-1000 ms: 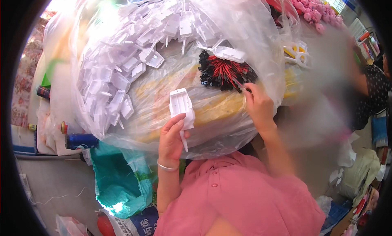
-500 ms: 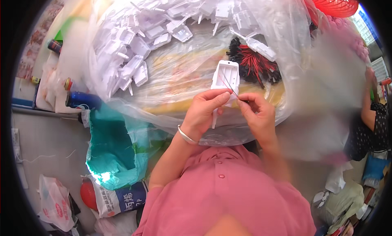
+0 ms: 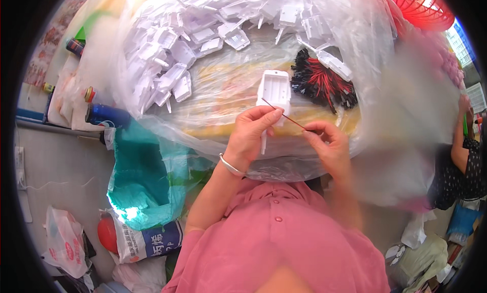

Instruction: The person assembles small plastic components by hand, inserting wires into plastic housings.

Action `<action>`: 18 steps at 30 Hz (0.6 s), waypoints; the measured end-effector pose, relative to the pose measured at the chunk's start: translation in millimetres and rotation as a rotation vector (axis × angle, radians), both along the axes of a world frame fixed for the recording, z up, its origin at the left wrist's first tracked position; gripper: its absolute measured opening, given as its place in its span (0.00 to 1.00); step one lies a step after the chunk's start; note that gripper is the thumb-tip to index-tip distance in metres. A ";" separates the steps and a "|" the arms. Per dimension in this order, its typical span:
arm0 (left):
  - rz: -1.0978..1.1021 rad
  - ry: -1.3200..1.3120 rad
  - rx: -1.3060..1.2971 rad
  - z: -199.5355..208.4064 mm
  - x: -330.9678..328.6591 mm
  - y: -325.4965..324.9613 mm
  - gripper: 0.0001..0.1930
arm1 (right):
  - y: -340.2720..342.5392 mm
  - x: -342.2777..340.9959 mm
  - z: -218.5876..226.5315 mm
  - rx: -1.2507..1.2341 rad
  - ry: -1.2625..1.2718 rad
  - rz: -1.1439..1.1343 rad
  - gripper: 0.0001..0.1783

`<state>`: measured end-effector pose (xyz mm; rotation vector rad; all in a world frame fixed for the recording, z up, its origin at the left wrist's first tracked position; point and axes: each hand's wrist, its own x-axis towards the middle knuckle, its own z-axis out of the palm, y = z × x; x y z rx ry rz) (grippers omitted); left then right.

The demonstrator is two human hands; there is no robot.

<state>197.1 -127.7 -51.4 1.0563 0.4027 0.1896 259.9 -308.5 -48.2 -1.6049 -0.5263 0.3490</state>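
Observation:
A thin dark-red wire is stretched between my two hands. My left hand pinches it with thumb and forefinger, its far end sticking out past the fingertips. At the wire's other end, my right hand grips it between thumb and fingers. Just beyond my left hand lies a white plastic case, open side up, with long compartments inside and a narrow strip below it. Whether my left hand touches the case, I cannot tell. To its right sits a bundle of black and red wires.
Many white plastic cases are heaped along the back and left of the clear plastic sheet. A blue can and a teal bag are at the left. Another person's arm shows at the far right.
My hands have drawn apart, my right hand shifting right, and the wire now runs straight between them. The view has shifted slightly.

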 end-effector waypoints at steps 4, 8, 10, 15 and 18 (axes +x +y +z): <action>0.061 -0.022 0.090 3.1 -3.5 10.0 0.08 | -11.7 12.4 -4.9 -0.054 0.081 -0.030 0.08; 0.071 -0.026 0.087 2.7 -6.1 4.7 0.08 | 4.5 18.2 3.4 -0.130 -0.422 -0.018 0.14; 0.062 -0.031 0.091 2.5 -5.5 0.0 0.08 | 20.1 8.7 11.0 -0.083 -0.419 0.026 0.16; 0.094 -0.021 0.105 1.2 -8.2 -1.7 0.08 | 34.6 -1.5 12.4 0.018 0.000 0.083 0.13; 0.089 -0.025 0.075 -1.8 -9.3 -0.9 0.08 | 38.1 -3.5 1.7 0.045 0.023 0.085 0.12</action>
